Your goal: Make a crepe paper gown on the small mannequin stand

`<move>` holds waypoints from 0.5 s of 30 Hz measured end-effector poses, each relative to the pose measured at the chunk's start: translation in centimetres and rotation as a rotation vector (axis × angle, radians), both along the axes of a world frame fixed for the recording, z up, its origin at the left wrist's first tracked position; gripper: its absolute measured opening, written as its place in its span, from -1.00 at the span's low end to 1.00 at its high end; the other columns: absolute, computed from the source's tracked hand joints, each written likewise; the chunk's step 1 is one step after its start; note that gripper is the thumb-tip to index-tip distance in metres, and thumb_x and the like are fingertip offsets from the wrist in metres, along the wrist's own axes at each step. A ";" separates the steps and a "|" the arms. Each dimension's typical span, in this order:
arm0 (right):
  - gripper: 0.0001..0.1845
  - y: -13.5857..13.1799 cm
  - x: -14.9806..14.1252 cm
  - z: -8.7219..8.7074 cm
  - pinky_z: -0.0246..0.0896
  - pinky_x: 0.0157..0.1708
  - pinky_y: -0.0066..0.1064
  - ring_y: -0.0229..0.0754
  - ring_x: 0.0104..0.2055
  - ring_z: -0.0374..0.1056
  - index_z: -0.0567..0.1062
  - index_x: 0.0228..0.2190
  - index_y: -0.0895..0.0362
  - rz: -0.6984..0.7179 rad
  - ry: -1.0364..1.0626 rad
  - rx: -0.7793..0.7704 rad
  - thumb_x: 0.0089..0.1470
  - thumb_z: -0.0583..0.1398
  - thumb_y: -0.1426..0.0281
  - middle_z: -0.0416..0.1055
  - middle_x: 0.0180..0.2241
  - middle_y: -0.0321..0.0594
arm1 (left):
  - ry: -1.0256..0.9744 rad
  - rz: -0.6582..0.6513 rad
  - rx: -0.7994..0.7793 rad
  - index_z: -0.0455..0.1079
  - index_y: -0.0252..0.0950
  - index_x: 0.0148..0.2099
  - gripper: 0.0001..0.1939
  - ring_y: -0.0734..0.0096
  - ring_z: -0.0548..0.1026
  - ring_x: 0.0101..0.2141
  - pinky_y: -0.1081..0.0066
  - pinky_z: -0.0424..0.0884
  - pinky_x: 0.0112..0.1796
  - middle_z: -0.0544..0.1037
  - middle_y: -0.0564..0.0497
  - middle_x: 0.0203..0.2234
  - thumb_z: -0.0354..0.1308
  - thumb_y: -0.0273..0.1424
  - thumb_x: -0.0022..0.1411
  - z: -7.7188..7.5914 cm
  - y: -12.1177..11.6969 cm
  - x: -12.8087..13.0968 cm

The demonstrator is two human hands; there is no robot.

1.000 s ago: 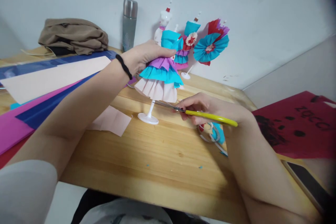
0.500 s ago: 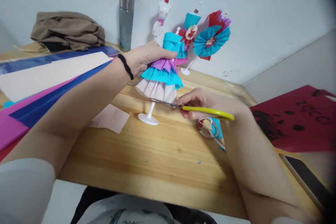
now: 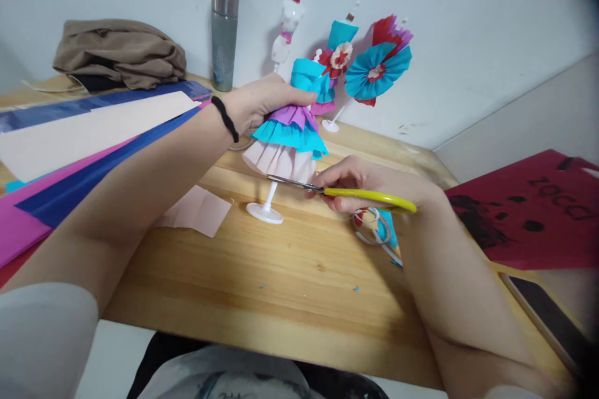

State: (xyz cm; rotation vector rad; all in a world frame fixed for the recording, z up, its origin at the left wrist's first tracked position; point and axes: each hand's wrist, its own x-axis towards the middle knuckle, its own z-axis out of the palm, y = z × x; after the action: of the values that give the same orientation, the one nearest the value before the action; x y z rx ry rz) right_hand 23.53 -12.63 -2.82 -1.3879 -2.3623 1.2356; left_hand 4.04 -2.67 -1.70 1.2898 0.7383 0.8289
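My left hand (image 3: 269, 100) is closed around the waist of a small dress form (image 3: 306, 75) that wears a paper dress. Its top is turquoise, and the skirt has layered ruffles (image 3: 290, 137) in purple, turquoise and pale pink. Below the skirt show a white stem and a round white base (image 3: 264, 212), held above or on the wooden table; I cannot tell which. My right hand (image 3: 350, 181) is closed on scissors (image 3: 365, 194) with yellow handles. Their blades lie along the lower hem of the pale pink ruffle, pointing left.
Behind stand a grey bottle (image 3: 224, 37), a bare dress form (image 3: 286, 31) and two decorated ones (image 3: 378, 72). Coloured paper sheets (image 3: 93, 131) and brown cloth (image 3: 119, 53) lie left, a pink paper piece (image 3: 199, 212) nearer. Right are a tape roll (image 3: 374, 227), a red bag (image 3: 528, 218) and a phone (image 3: 543, 318).
Almost nothing differs. Both hands keep their hold, and the scissors stay at the pale pink hem; the view has shifted very slightly.
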 end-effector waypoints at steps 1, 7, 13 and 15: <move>-0.54 0.1 0.1 0.0 -0.02 -0.56 -0.47 -0.36 -0.54 0.06 0.50 -0.42 0.17 0.043 0.004 -0.031 0.00 0.28 -0.02 0.23 -0.58 -0.39 | -0.007 -0.005 -0.005 0.47 -0.42 -0.41 -0.90 0.32 0.59 -0.38 0.19 0.51 -0.10 0.52 -0.01 -0.64 0.24 -0.58 0.18 0.0 0.0 0.0; -0.54 0.3 0.3 0.0 -0.05 -0.59 -0.50 -0.38 -0.54 0.02 0.45 -0.39 0.18 0.114 0.033 -0.103 0.09 0.23 0.00 0.16 -0.56 -0.40 | -0.031 -0.027 -0.007 0.45 -0.45 -0.41 -0.89 0.31 0.60 -0.39 0.17 0.51 -0.12 0.50 0.02 -0.64 0.20 -0.61 0.19 -0.1 0.1 0.2; -0.51 0.3 0.2 0.0 -0.08 -0.61 -0.50 -0.39 -0.55 0.01 0.45 -0.38 0.24 0.122 0.045 -0.092 0.08 0.23 0.01 0.14 -0.56 -0.38 | -0.010 -0.019 -0.017 0.47 -0.48 -0.35 -0.95 0.11 0.59 -0.14 0.16 0.47 -0.07 0.51 0.00 -0.57 0.23 -0.58 0.18 -0.4 0.5 0.1; -0.50 0.3 0.3 -0.1 -0.07 -0.60 -0.50 -0.38 -0.54 0.01 0.46 -0.36 0.25 0.112 0.030 -0.097 0.07 0.24 0.00 0.14 -0.56 -0.38 | -0.003 -0.021 -0.015 0.47 -0.49 -0.34 -0.96 0.08 0.57 -0.10 0.16 0.45 -0.06 0.52 0.00 -0.55 0.22 -0.58 0.18 -0.4 0.5 0.1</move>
State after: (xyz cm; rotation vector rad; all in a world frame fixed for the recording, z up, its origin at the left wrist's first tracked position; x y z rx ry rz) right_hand 23.78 -12.33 -2.93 -1.2688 -2.4194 1.4078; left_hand 4.14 -2.14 -2.12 1.2805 0.7261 0.8068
